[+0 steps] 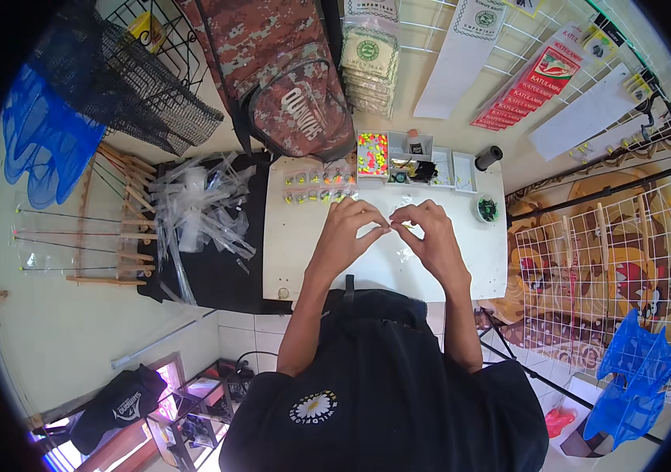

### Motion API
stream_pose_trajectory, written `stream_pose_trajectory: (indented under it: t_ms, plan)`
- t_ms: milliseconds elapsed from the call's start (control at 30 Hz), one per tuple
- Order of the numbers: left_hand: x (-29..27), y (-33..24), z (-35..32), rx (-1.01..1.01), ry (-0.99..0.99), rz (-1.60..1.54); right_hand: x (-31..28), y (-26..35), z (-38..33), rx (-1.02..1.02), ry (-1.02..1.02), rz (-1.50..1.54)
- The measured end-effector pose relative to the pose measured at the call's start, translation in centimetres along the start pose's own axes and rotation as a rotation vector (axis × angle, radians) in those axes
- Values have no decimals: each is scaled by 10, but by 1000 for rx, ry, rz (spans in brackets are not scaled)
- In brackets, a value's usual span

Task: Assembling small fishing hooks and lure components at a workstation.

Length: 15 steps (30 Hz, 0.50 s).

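Over the middle of the white table (304, 259), my left hand (349, 232) and my right hand (428, 236) meet at the fingertips. Both are closed in a pinch, thumb against forefinger. Whatever lies between the fingertips is too small to name. Beyond my left hand, small clear packets (308, 185) with yellow and orange pieces lie in rows. A box of bright pink and yellow beads (373, 153) stands at the table's back, beside a white tray (444, 169) with dark and small items in its compartments.
A round tub of dark green pieces (487, 208) and a black cylinder (489, 157) stand at the right. Clear plastic strips (198, 204) lie on black cloth to the left. A camouflage backpack (288, 86) hangs at the back; a white wire grid (610, 259) stands right.
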State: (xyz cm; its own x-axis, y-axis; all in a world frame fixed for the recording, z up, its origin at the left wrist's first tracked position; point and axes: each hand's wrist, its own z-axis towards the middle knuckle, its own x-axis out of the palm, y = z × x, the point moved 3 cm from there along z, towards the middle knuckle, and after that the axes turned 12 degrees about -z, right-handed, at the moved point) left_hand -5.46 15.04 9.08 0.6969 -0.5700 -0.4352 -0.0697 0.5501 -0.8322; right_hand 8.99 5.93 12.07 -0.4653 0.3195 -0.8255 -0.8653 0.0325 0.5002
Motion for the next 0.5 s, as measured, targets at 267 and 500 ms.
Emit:
stream_pose_trajectory:
  t_ms: [267, 500]
  plan:
    - [1, 22, 0, -262, -5, -455, 11, -14, 0, 166, -14, 237]
    - [13, 44, -6, -418, 10, -761, 22, -24, -2, 283, 101, 507]
